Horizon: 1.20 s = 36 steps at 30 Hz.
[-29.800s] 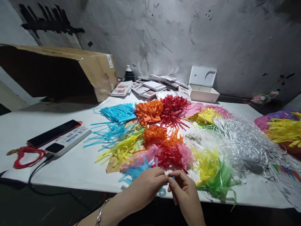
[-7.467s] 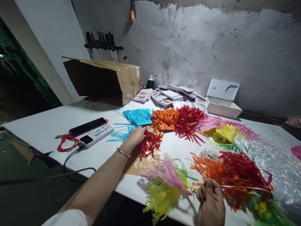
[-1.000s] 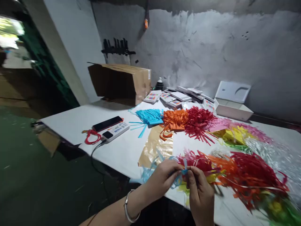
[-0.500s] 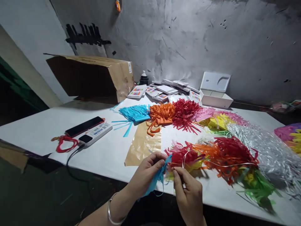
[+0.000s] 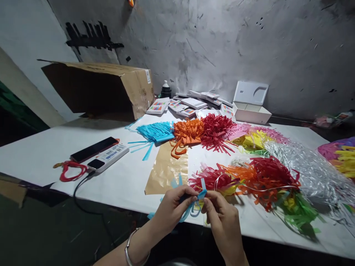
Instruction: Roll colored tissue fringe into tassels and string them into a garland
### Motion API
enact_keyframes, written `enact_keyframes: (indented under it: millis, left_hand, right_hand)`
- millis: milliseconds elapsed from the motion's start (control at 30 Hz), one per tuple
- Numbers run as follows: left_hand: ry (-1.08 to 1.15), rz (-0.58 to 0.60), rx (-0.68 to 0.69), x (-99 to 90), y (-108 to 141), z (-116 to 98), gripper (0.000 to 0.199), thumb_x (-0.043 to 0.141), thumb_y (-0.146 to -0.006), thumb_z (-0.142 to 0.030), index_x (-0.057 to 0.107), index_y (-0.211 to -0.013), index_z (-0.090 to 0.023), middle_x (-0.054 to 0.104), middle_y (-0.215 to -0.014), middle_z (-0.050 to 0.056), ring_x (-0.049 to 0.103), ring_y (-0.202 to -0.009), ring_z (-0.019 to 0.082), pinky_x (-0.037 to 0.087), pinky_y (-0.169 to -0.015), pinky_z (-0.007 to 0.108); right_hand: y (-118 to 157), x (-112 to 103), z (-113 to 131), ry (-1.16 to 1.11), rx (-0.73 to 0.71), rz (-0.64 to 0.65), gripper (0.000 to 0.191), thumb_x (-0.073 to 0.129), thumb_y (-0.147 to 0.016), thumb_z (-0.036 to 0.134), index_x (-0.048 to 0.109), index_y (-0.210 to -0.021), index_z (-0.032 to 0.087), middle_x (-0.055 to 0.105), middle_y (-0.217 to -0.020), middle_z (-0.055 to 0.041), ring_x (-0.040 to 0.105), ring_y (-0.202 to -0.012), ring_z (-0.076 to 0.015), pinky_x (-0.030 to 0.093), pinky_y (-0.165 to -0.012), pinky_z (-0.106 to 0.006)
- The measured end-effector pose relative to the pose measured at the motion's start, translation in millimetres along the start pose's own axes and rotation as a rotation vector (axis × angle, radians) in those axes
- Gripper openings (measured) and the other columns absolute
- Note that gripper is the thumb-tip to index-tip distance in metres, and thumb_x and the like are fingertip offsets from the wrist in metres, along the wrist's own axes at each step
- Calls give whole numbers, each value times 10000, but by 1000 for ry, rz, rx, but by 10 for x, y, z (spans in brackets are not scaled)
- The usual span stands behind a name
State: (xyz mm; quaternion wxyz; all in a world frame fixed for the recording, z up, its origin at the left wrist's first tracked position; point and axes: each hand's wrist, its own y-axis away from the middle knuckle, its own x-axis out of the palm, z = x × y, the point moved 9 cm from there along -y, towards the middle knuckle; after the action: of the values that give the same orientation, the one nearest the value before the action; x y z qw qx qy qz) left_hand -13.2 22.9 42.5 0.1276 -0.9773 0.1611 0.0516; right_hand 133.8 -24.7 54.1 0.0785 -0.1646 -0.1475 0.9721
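My left hand [image 5: 171, 207] pinches a light blue tissue paper tassel [image 5: 202, 194] near the table's front edge. Its fringed strips hang below and stick out behind my fingers. My right hand [image 5: 222, 218] is closed at the right end of the same tassel, thumb and forefinger pressed together on it. A thin white string [image 5: 217, 181] loops just behind my right fingers and runs toward a garland of red, orange and green tassels [image 5: 263, 184]. Beyond my hands lie fringed bundles in blue [image 5: 155, 131], orange [image 5: 188, 132] and red [image 5: 217, 129].
A brown paper sheet [image 5: 163, 173] lies on the white table. To the left are a phone [image 5: 94, 149], a white device [image 5: 108, 158] with a black cable, and a red cord [image 5: 72, 171]. A cardboard box [image 5: 138, 92], flat printed packs [image 5: 194, 103] and silver tinsel [image 5: 302, 162] sit farther off.
The blue tassel is now turned more sideways between my hands, and my right fingers have come up against it. The view has shifted slightly to the right.
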Motion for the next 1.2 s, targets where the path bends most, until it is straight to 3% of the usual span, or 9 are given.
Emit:
enact_keyframes:
  millis: [133,233,433,567,700,800,933,1067,1200]
  left_hand:
    - [-83,39,104,-23,-13,-117,131,620,-922,-283,710,-907,-189,731,-828,46,674,-763,181,503,-706,260]
    - [-115,82,173,-14,-23,-212,117,596,-934,-238,701,-916,-191,728,-846,52,676,-770,177,506,-712,256]
    - [-231,214,298,83,16,-329,156,536,-983,-224,683,-941,-194,711,-839,64,656,-793,173,490,-734,257]
    - [-318,255,401,130,45,-377,158,510,-994,-175,666,-978,-193,704,-875,75,639,-823,174,485,-744,259]
    - [-423,286,479,194,59,-388,160,483,-993,-115,626,-995,-186,679,-906,72,615,-843,165,478,-750,251]
    - [-481,287,485,231,48,-350,149,467,-993,-107,594,-985,-184,661,-911,72,604,-838,165,479,-743,247]
    - [-516,327,473,302,22,-275,173,440,-998,-106,587,-977,-196,657,-914,63,603,-832,165,480,-733,239]
    - [-558,367,469,285,-116,-189,204,418,-1007,-143,608,-950,-190,658,-891,70,603,-803,171,479,-707,245]
    - [-672,328,494,90,-414,-131,246,416,-1009,-183,636,-897,-185,661,-843,71,601,-758,173,477,-690,257]
  right_hand:
    - [21,144,-209,-280,231,129,321,580,-944,459,660,-1062,172,662,-675,-6,580,-511,-118,476,-478,-206]
    - [32,222,-224,-375,283,199,337,624,-919,470,662,-1047,161,647,-650,3,541,-485,-98,440,-460,-195]
    - [34,278,-271,-567,344,216,413,686,-875,482,640,-1125,157,657,-649,-1,547,-498,-104,439,-460,-201]
    - [20,288,-288,-502,320,254,370,619,-912,512,650,-980,150,628,-630,-3,529,-485,-106,420,-469,-220]
    - [-28,202,-242,-219,186,206,280,539,-964,444,620,-896,185,618,-725,-12,556,-633,-131,437,-575,-240]
    - [-62,145,-149,-115,39,100,230,503,-982,389,599,-886,203,613,-847,-27,579,-788,-159,465,-720,-275]
    - [-102,-46,-184,-360,9,-176,205,481,-1006,388,587,-944,223,627,-943,-33,601,-891,-171,482,-807,-308]
    - [-122,-594,-307,-758,-67,-516,209,503,-1009,383,510,-861,236,531,-677,52,538,-592,-120,469,-636,-285]
    - [-58,-1343,-446,-788,-163,-792,325,564,-986,325,420,-719,210,316,-602,94,288,-462,-65,336,-505,-214]
